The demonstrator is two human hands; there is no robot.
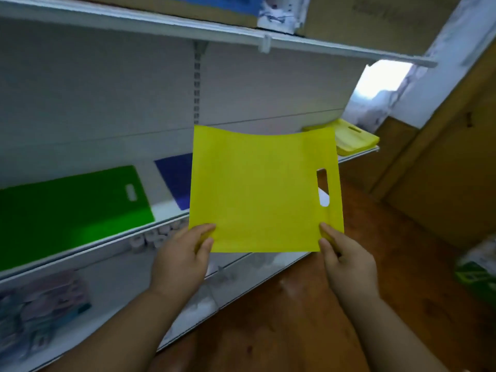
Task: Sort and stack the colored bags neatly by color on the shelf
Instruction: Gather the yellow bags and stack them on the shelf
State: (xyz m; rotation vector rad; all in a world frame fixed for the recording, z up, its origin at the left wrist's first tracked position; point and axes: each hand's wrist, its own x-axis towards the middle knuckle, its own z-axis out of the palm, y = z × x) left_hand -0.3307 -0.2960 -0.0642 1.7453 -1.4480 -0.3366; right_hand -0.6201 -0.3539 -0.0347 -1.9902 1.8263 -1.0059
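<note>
A white shelf unit (107,108) fills the left and centre of the frame, its boards slanting from lower left to upper right, with a slotted upright running down the back panel near the top centre. A brown wooden floor (308,318) takes up the lower right. On the middle board at the left lies a flat green bag (72,208) with its handle slot toward the right, and just to its right a blue bag (175,181) lies flat, partly hidden behind the bag held in front. That yellow bag (257,191) sits in the centre of the frame, held up flat in front of the shelf, its handle cut-out on the right side and its top edge sagging slightly. At the far right end of the same board, a stack of yellow bags (354,139) rests in the upper right of the frame. The left hand (182,261) pinches the held bag's lower left corner, thumb on top and fingers beneath. The right hand (346,267) pinches the lower right corner the same way. Blurred packaged goods (40,312) lie on the lower board at the bottom left.
</note>
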